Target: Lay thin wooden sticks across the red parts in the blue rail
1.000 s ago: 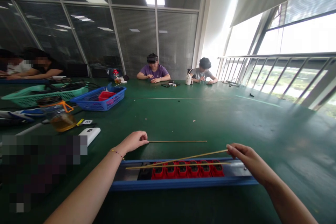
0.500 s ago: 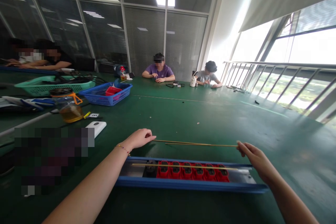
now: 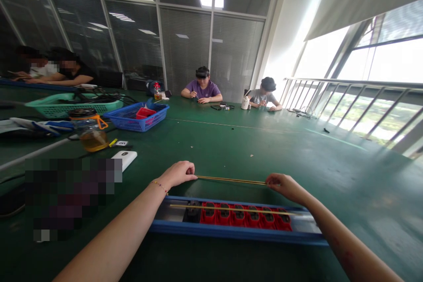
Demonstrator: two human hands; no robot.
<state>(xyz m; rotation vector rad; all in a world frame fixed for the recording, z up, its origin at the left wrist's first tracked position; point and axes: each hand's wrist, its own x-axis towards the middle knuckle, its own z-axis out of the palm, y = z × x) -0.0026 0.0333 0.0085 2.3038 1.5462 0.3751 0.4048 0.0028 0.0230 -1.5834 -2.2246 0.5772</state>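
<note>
Between my two hands run two thin brass-coloured strips (image 3: 231, 179), close side by side just beyond a blue power strip housing (image 3: 238, 231). My left hand (image 3: 180, 172) pinches their left ends. At their right ends, my right hand (image 3: 280, 183) has its thumb and fingers closed on them. The housing is an open channel with a row of several red socket modules (image 3: 238, 219) and a black module (image 3: 191, 213) at the left. Another brass-coloured strip (image 3: 211, 207) lies lengthwise over the modules. My right forearm hides the housing's right end.
To the left are a white power bank (image 3: 124, 161), a jar of amber liquid (image 3: 93, 139), a blue basket (image 3: 142, 124) holding a red part, and a green basket (image 3: 53, 106) with cables. Several people sit around the green table (image 3: 211, 150); a railing (image 3: 350, 90) runs along the right.
My right hand has slid left along the strips, and their right ends now lie together in its fingers. My left hand stays at the left ends.
</note>
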